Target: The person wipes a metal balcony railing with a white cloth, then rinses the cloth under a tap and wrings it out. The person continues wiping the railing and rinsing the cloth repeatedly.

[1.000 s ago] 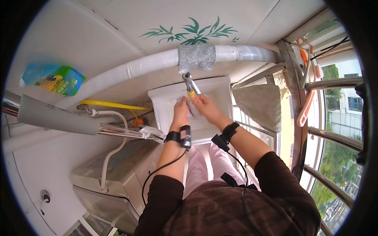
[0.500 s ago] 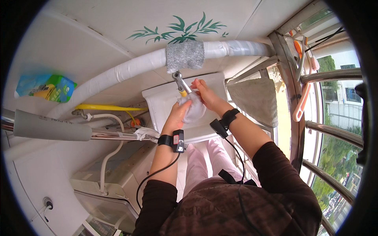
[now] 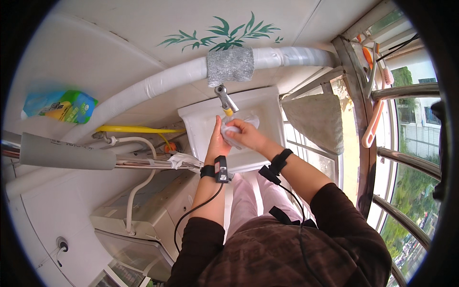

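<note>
Both my hands are over the white sink [image 3: 191, 112], just below the metal tap [image 3: 226, 100] with its yellow tip. A crumpled, thin whitish thing [image 3: 249, 119], cloth or plastic, is between them; I cannot tell which. My right hand [image 3: 248, 136] has its fingers bent and closed on it. Against its left side rests my left hand [image 3: 218, 142], thumb pointing up, the other fingers partly hidden behind the bundle. Each wrist wears a black strap with a small device and cable.
Above the tap a silvery scouring cloth [image 3: 230, 66] hangs on a white wrapped pipe [image 3: 158, 85]. Right of the sink hangs a grey cloth [image 3: 316, 119]. A grey-padded metal pole [image 3: 67, 152] juts in from the left. A pink brush [image 3: 374, 122] hangs by the window bars.
My right hand has come down from beside the tap and closed on the whitish bundle. My left thumb has lifted upright. The bundle looks more gathered, and the view has shifted slightly.
</note>
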The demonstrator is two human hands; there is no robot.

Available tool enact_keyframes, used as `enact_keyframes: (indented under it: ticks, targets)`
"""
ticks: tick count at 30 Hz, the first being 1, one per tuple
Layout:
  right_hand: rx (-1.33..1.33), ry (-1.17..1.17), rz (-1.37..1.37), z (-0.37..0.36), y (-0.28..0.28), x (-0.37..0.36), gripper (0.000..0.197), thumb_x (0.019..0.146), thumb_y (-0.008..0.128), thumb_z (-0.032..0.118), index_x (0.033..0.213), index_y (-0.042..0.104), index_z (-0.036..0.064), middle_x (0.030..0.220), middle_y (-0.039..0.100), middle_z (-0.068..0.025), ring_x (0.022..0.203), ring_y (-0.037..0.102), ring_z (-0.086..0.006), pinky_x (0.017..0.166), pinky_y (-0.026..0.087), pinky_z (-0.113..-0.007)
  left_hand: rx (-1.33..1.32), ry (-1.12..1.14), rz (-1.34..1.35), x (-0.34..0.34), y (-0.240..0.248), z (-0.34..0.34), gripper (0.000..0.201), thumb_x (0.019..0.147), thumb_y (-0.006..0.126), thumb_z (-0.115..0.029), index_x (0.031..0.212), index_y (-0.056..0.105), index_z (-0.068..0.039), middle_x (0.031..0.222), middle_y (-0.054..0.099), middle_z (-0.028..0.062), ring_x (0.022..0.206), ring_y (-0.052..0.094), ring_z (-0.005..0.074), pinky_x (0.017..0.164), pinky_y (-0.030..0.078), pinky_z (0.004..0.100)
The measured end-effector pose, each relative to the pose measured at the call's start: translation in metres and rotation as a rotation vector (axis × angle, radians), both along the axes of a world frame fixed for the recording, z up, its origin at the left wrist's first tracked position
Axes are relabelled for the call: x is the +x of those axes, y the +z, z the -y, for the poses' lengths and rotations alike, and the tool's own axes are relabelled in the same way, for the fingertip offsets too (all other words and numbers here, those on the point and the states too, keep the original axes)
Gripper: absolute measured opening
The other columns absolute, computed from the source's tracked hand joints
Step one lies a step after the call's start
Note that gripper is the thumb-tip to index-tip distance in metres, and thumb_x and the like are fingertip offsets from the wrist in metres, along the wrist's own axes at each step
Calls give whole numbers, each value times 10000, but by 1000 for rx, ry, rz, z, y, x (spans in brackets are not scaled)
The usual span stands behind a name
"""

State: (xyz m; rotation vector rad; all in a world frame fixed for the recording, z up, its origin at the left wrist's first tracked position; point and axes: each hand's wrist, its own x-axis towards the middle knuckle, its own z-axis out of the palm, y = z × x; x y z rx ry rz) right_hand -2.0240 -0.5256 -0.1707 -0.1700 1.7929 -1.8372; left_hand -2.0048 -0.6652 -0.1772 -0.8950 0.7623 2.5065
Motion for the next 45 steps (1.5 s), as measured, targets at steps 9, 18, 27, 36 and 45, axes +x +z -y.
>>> enact_keyframes:
  ticks: [9,18,27,36,45]
  targets:
    - [549,-9,-391,4,-3,-19,352,895,494,438,929,575,97,759,621,-194,726,598,-382,624,482,-431,-150,113,15,-11,5,-27,225,854,591,-222,1017,558,-72,956,596,49,895,597,195,776,486,355]
    - [-173,12,481,-46,-52,-10,388,827,674,346,1079,578,68,949,615,-43,857,579,-159,729,464,-297,-70,237,64,-16,17,4,178,881,539,-220,952,558,-57,915,618,88,892,605,255,830,481,403]
    - [-339,-298,649,-42,-47,-6,373,815,707,224,1119,539,89,1013,585,-36,910,577,-149,762,492,-287,-28,349,18,-26,9,27,99,890,534,-181,886,549,-84,832,605,37,813,605,197,771,495,354]
    - [-519,-339,589,-17,-17,-38,378,850,642,129,1194,498,71,1040,584,-61,881,591,-170,745,507,-313,-86,364,393,-8,13,2,475,879,569,-355,1197,453,-23,1184,515,121,1133,495,274,972,399,439]
    - [-88,-136,300,-19,20,-3,199,873,634,185,999,548,58,888,597,-38,813,574,-121,716,475,-260,145,221,-19,1,-60,-42,478,907,508,-472,1164,515,-68,1043,600,80,981,587,236,870,481,362]
